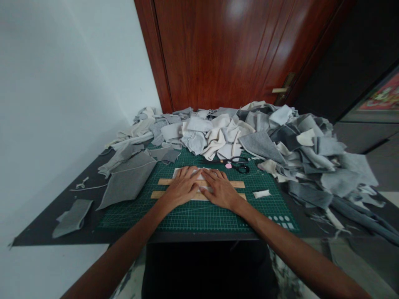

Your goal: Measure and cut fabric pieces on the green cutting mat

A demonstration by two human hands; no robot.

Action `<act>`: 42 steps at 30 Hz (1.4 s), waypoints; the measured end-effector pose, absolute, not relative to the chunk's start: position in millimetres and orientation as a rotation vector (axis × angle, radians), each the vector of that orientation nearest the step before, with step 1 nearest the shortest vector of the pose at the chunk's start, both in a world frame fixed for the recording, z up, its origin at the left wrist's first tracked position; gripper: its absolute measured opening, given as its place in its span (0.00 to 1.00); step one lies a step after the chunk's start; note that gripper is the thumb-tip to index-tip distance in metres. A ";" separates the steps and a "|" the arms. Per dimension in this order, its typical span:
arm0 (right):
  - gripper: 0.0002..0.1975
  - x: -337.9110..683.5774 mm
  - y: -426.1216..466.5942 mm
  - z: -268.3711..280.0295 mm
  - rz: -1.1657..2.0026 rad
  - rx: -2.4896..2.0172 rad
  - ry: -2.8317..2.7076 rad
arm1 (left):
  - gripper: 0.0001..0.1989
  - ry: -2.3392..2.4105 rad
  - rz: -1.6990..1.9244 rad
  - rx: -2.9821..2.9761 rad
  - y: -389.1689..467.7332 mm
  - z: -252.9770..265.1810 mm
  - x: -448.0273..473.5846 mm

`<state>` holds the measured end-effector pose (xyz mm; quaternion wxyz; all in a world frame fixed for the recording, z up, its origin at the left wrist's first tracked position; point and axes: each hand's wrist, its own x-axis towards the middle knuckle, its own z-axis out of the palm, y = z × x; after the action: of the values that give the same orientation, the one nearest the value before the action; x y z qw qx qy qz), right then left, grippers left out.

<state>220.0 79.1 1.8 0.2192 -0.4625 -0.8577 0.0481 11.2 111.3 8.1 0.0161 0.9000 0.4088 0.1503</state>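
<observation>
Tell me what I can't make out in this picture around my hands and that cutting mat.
All in the head view:
- White piece: middle covered by the left hand and right hand.
- Upper wooden strip: any markings too small and blurred.
- Cutting mat: far edge hidden by the fabric heap.

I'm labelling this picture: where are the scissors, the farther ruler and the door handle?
Scissors [222,161], head view: the pivot.
Farther ruler [237,184], head view: its bare right end.
Door handle [280,90], head view: the lever.
</observation>
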 end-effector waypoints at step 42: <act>0.11 290.5 138.4 8.9 0.158 -1.288 -2.043 | 0.25 1.311 0.479 2.761 111.6 6.0 10.2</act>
<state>290.5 138.4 8.9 0.3529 -0.4979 -0.7898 0.0612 10.2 111.6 6.0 0.0240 0.8921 0.4238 0.1547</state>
